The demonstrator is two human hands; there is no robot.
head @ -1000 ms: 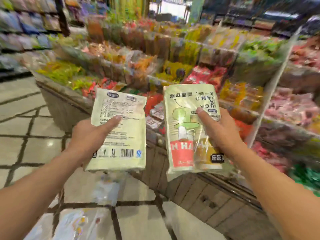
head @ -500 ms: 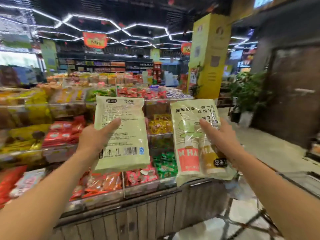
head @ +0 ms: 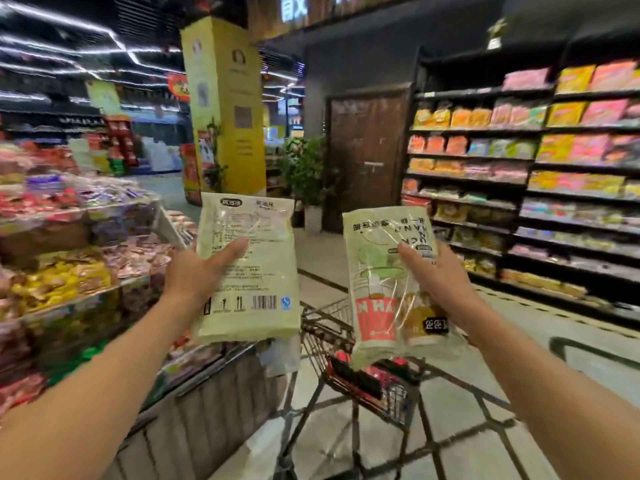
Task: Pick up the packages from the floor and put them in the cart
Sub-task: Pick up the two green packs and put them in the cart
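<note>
**Two packages in hand, cart just ahead**

On the left hand (head: pixel 194 275) the index finger lies flat across the printed back of a pale green package (head: pixel 247 268), pressing it against the fingers hidden behind; those cannot be seen, but the package is plainly clamped and held upright, barcode at the bottom. On the right hand (head: pixel 440 278) the index finger presses the face of a second pale green package (head: pixel 388 289), which has a red block and upside-down lettering, and the remaining fingers wrap behind it out of sight. Both packages are up at chest level, side by side and apart from each other.

Below and between them stands the wire shopping cart (head: pixel 329 327), with its basket rim under the lower edge of the right-hand package and something red already inside. A bulk snack display (head: pixel 79 271) lies to the left, and stocked shelves (head: pixel 519 161) line the right.

The step in hand appears to be the carry: pick-up done, drop not yet made. The next move calls for lowering both packages over the basket opening and loosening the grip once they are clear of the rim; the left one has farther to travel sideways.
</note>
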